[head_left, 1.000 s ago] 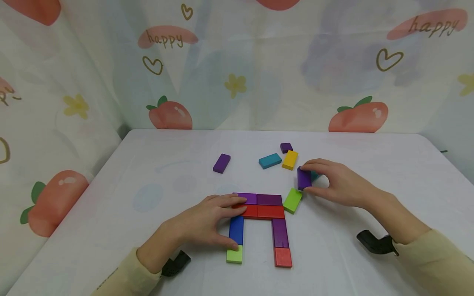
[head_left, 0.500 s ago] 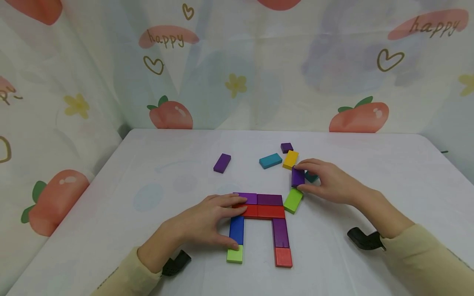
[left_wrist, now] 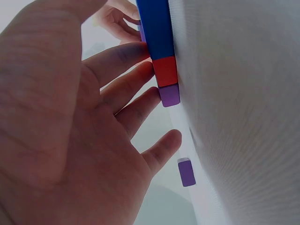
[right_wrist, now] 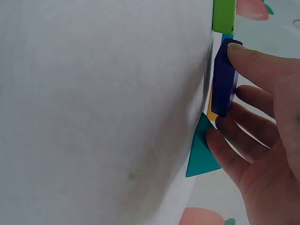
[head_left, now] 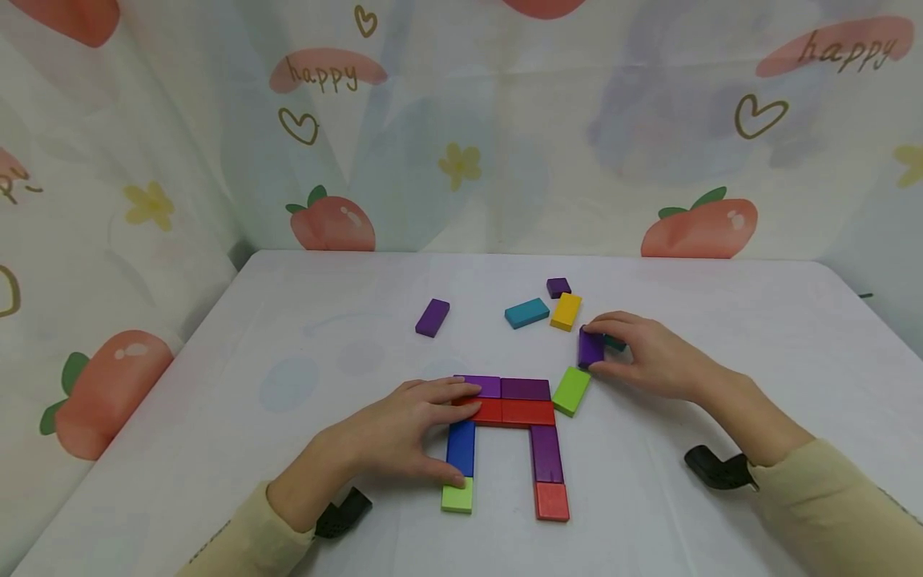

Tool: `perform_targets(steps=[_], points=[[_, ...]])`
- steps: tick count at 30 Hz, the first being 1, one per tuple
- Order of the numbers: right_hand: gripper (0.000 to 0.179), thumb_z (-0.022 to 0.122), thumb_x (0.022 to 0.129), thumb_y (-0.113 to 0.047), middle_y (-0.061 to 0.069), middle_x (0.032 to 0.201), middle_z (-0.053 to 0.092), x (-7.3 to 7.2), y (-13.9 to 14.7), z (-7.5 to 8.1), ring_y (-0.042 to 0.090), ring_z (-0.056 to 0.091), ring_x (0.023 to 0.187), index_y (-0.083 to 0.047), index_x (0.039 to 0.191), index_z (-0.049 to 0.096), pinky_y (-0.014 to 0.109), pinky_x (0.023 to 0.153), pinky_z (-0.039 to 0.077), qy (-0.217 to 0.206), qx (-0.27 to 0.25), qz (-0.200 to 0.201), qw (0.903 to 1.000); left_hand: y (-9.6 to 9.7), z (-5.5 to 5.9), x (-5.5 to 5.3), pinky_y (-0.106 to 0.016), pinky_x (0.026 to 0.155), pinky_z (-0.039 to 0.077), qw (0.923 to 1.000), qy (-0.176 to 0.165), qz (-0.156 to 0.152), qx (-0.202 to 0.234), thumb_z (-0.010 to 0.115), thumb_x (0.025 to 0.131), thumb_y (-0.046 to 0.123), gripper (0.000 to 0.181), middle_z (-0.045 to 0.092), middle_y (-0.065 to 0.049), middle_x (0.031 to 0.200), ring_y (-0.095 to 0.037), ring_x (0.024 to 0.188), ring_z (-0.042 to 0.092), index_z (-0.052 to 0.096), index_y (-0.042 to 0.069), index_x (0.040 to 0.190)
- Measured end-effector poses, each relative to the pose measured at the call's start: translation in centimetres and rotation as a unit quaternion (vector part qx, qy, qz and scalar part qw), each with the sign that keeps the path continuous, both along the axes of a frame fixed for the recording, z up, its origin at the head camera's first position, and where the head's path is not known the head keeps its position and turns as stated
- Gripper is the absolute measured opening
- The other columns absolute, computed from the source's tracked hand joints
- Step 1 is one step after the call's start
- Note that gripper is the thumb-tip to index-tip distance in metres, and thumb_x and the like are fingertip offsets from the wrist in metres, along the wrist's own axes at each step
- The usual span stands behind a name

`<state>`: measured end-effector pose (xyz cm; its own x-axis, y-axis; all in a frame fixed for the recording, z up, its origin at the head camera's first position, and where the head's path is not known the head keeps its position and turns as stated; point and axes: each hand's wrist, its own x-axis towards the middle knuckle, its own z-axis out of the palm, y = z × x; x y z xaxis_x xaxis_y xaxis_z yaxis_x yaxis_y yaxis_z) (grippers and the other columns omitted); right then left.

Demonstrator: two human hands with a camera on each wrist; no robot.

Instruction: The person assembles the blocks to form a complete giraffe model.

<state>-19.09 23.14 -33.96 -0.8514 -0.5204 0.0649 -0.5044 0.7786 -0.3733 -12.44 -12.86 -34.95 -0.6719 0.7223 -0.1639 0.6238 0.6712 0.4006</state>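
Within right hand (head_left: 649,358), purple block (head_left: 590,348), perhaps aloft

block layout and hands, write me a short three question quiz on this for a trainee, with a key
1. What does the right hand pinch?
2. True or false: the yellow block lies farther back on the table than the slanted green block.
3. Which block forms the near end of the right leg of the layout? A) blue block B) red block C) teal block

Key: 1. a dark purple block; 2. true; 3. B
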Motion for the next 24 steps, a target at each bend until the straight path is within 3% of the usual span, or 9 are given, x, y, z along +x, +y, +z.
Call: perform_targets(steps=[15,24], points=[[0.054,0.08,0.089,-0.026,0.021,0.131,0.059,-0.13,-0.28,-0.26,0.041,0.053,0.124,0.001,0.133,0.063,0.056,0.098,0.048,-0.013,0.01,-0.022,0.9996,-0.07,-0.08,0.04,-0.047,0.119,0.025,1.0,0.002,0.003,0.0,0.076,0.082,0.059,0.086,0.027,0.01,0.163,-0.014,0.15,0.02,0.046,0.022,0.154],[0.045,0.074,0.094,-0.021,0.021,0.13,0.059,-0.24,-0.07,-0.39,0.039,0.055,0.122,0.001,0.132,0.063,0.056,0.099,0.048,-0.011,0.004,-0.017,0.9998,-0.02,-0.05,0.07,-0.047,0.118,0.025,1.0,0.003,0.001,0.0,0.076,0.082,0.059,0.086,0.028,0.01,0.163,-0.014,0.15,0.02,0.046,0.022,0.154]])
